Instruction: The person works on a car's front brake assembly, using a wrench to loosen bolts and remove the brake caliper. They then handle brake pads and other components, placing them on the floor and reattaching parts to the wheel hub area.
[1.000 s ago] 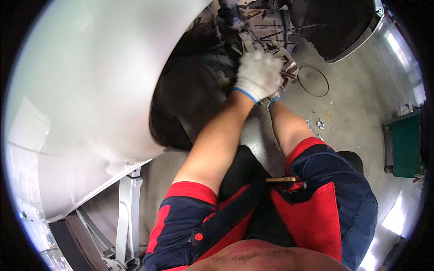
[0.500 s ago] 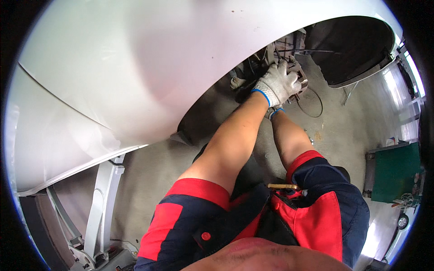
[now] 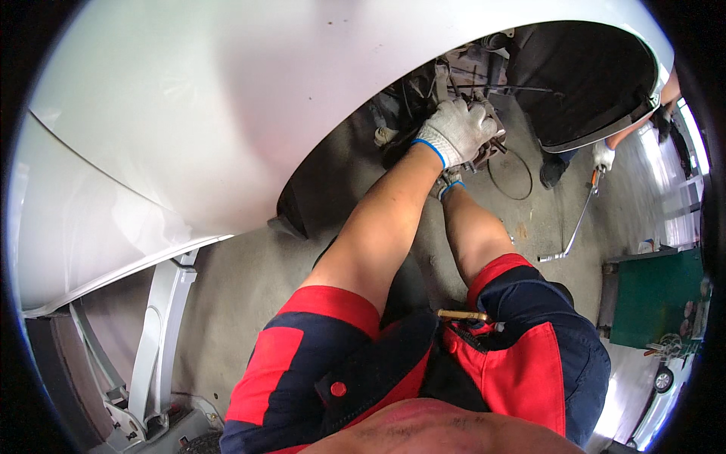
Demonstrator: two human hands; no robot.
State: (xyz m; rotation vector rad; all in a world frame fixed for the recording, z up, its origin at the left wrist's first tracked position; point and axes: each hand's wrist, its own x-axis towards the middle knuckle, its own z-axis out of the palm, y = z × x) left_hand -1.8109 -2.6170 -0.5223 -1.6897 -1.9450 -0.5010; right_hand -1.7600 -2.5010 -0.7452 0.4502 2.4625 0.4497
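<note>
My left hand (image 3: 457,129), in a white knit glove with a blue cuff, reaches into the wheel arch of a raised white car (image 3: 227,113). Its fingers are closed over a rusty metal hub and brake assembly (image 3: 484,147). My right hand (image 3: 448,184) sits just below the left wrist, also gloved. Only its cuff and a bit of glove show, so its grip is hidden. Both bare forearms stretch forward from my red and navy overalls. A brass-coloured tool (image 3: 463,315) sticks out of a chest pocket.
At the right, another person's gloved hand (image 3: 603,157) holds a long metal wrench (image 3: 575,223) that reaches the concrete floor. A black cable loop (image 3: 510,174) lies under the hub. A green cart (image 3: 654,299) stands at the right, a grey lift arm (image 3: 162,325) at the lower left.
The view has pulled back and swung, so more of the white body panel shows. My left hand stays on the hub assembly. The other person's hand and wrench have come into view.
</note>
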